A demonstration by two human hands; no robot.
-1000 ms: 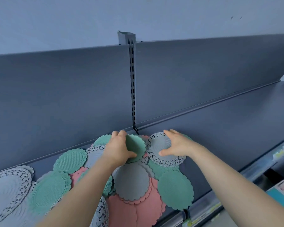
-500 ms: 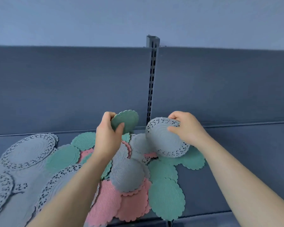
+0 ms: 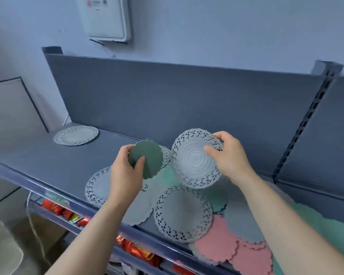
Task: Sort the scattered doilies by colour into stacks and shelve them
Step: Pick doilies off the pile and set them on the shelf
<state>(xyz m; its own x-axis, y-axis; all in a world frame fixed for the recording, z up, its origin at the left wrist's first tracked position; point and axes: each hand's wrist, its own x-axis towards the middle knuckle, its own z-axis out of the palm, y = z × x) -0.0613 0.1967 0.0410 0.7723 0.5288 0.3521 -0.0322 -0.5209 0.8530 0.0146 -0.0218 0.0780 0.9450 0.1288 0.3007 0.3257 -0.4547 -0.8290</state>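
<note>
A green doily (image 3: 147,158) is held upright above the pile (image 3: 183,213) by the left hand (image 3: 125,175), pinched at its left edge between the thumb and curled fingers (image 3: 125,149). Just right of it, also above the pile, a grey lace doily (image 3: 193,161) is gripped at its upper right rim by the right hand (image 3: 229,155), with the thumb on its face. The pile is spread on the shelf (image 3: 48,155): grey lace, plain grey and green doilies, with pink ones (image 3: 216,243) at its near right edge. Well left of the pile, a single lace doily (image 3: 75,135) is laid flat near the shelf's back corner. Below the pile, red packets (image 3: 139,253) are seen.
</note>
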